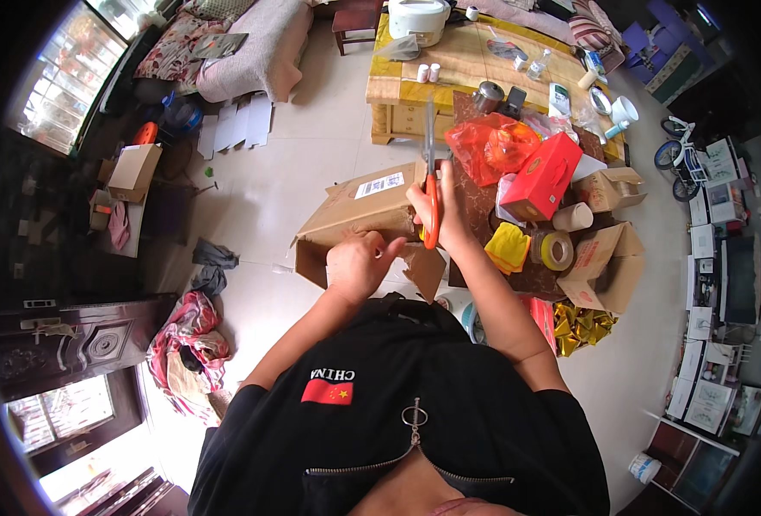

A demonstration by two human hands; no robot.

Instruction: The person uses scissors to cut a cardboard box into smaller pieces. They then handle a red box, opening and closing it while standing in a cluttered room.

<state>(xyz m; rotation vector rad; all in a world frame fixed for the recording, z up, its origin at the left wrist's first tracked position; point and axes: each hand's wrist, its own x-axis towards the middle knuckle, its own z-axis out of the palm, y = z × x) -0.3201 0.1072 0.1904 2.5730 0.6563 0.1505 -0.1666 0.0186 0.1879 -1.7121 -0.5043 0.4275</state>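
A large cardboard box (pixel 354 206) with a white label is tilted in front of me, its opening turned towards my body. My left hand (pixel 359 264) grips the box's near edge. In my right hand (pixel 441 206) are scissors with orange handles (pixel 430 222), their blades pointing away from me and nearly closed. That hand is at the box's right end, beside torn cardboard. A loose cardboard flap (pixel 425 267) hangs between the hands and my body.
On the brown patterned table (pixel 477 222) at the right lie a red bag (pixel 493 145), a red box (pixel 541 177), yellow cloth (pixel 508 248), tape rolls (pixel 556 251) and open cartons (pixel 603 267). A wooden table (pixel 406 90) stands beyond. Crumpled fabric (pixel 190 342) lies on the floor at left.
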